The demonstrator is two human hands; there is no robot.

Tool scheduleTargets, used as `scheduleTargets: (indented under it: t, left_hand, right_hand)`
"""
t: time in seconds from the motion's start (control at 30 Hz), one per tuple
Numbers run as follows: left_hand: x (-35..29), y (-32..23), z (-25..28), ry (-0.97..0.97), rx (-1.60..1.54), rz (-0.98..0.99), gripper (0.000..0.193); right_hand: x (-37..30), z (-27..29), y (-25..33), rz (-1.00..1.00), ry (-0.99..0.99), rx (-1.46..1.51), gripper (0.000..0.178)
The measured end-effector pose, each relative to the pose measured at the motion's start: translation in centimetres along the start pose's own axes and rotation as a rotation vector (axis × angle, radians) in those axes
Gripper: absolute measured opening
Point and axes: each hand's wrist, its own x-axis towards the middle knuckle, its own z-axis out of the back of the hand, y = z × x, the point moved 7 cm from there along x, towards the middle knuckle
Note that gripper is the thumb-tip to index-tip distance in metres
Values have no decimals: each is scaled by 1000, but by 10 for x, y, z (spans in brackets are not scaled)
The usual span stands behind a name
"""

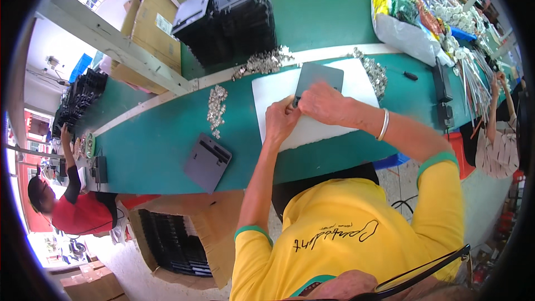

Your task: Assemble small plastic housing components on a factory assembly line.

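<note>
A flat dark grey plastic panel [320, 75] lies on a white foam sheet [351, 116] in front of me. At the panel's near left corner my left hand [281, 118] is closed, its thumb and fingers pinched on the edge. My right hand [322, 103] is curled over the same corner, touching the left fingertips and covering part of the panel. What its fingers hold is hidden, and this hand is slightly blurred. A second grey panel [208, 161], with a slotted edge, rests to the left near the table's front edge.
Small metal parts lie in piles [216, 110] on the green table [150, 153]. Stacked black panels [225, 22] stand at the back. A black screwdriver [411, 76] lies right. An open carton [184, 239] of dark panels sits below left. Co-workers [83, 212] work at both sides.
</note>
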Motion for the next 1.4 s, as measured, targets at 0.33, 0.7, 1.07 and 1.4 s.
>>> scheduleTargets:
  t: [0.33,0.7,1.07,1.4]
  left_hand:
    - [-6,-7,3,31,-66,132,49]
    - [-3,0,-1,66,-93,159,48]
    - [-5,-1,0,81,-108,135,42]
    - [-1,-14,2,-21,-37,38,18]
  right_hand:
    - [-42,-29,-41,-313,-317,435,11]
    - [-35,-29,-40,-229,-275,342,6]
    - [-23,-27,-24,-186,-140,191,7]
    - [-17,17,-11,143,-298,-172,11]
